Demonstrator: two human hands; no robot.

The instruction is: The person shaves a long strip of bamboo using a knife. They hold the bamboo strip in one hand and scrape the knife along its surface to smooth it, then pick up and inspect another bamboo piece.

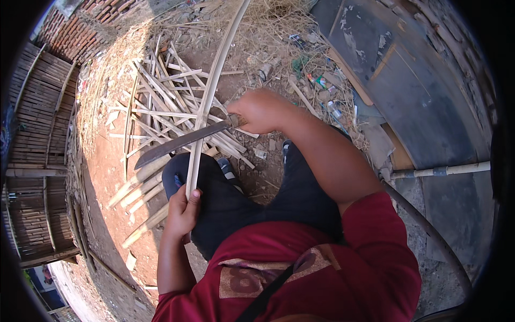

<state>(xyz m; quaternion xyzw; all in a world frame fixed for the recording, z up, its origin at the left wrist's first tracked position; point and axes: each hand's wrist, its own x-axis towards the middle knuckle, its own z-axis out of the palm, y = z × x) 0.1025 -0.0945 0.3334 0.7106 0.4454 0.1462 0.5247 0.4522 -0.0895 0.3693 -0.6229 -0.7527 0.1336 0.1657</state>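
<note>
My left hand (183,213) is closed around the near end of a long split bamboo strip (213,80), beside my left knee. From there the strip slants up and away past the top of the view. In my right hand (258,111) is the handle of a machete (179,143), gripped with the fingers wrapped round it. Its dark, broad blade points left and lies across the bamboo strip, over it as seen from above. Whether the edge bites into the strip, I cannot tell. The right hand is slightly blurred.
Beyond my knees lies a heap of split bamboo pieces (161,102). Thicker bamboo lengths (142,185) rest left of my leg. Dark panels (413,80) lean on the right, near a pole (440,170). A woven bamboo wall (40,107) stands left; straw and litter cover the far ground.
</note>
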